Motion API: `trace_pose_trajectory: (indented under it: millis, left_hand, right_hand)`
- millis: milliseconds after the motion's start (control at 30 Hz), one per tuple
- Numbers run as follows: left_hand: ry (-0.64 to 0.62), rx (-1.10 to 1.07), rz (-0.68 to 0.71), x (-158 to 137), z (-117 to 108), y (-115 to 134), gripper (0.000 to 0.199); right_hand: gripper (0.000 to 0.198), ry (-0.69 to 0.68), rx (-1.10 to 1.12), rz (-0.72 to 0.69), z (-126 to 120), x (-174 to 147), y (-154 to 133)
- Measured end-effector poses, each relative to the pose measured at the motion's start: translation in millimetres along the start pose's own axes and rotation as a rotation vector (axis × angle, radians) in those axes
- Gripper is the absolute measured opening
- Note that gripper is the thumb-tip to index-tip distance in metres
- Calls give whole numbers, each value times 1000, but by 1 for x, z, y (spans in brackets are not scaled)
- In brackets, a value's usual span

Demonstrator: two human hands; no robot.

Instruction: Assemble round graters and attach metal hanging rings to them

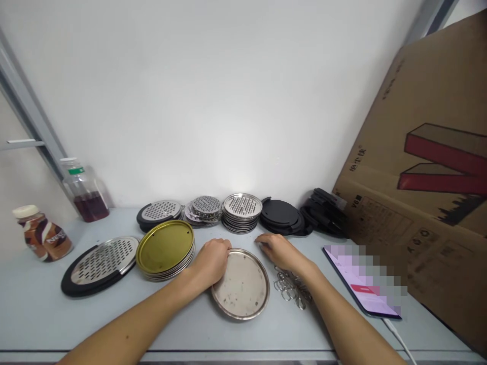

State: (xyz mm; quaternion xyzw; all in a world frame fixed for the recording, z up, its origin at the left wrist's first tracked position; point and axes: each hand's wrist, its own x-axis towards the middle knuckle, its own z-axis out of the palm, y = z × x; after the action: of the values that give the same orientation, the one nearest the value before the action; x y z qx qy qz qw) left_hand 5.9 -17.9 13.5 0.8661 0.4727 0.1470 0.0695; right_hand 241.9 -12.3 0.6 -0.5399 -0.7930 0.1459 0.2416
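A round silver metal plate (pixel 241 286) with a raised rim and dark specks lies in front of me. My left hand (pixel 213 259) is closed at its upper left rim, with the fingertips partly hidden. Beyond the plate's upper right edge is my right hand (pixel 280 250), its fingers loosely bent and pointing left, with nothing visible in them. Several metal wire loops (pixel 289 288) lie in a pile beside the right wrist, partly covered by the forearm. Left of my left hand stands a stack of round plates (pixel 165 247) with a gold one on top.
Along the wall stand perforated grater discs (pixel 206 206), stacked grater plates (pixel 242 209), black round holders (pixel 280 217) and black parts (pixel 326 213). A large black-rimmed grater (pixel 104 262) and two bottles are left. A phone (pixel 361 281) with cable and cardboard box (pixel 418 203) are right.
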Motion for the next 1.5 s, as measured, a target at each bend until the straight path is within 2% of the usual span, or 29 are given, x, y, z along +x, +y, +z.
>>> trace_pose_trajectory:
  millis: [100, 200, 400, 633, 767, 1133, 1500]
  left_hand:
    - [9, -5, -35, -5, 6, -6, 22]
    - [8, -3, -69, -7, 8, -8, 17]
    - [17, 28, -110, -7, 9, -8, 15]
    - [94, -58, -1, -7, 16, -15, 24]
    - [91, -51, 55, -7, 19, -18, 24]
    - [80, -60, 59, -8, 17, -16, 26]
    - [67, -98, 21, -6, 16, -18, 27]
  right_hand:
    - [40, -30, -32, -80, 2, 1, 1]
    - [43, -11, -42, -67, 4, 3, 2]
    - [36, 18, -62, -84, 12, 2, -3]
    - [32, -11, -82, -79, 15, 1, -11]
    - [36, -6, -102, -87, 17, 1, -6]
    - [38, -14, -103, -83, 18, 2, -7]
    - [49, 49, -21, -15, 16, 4, 1]
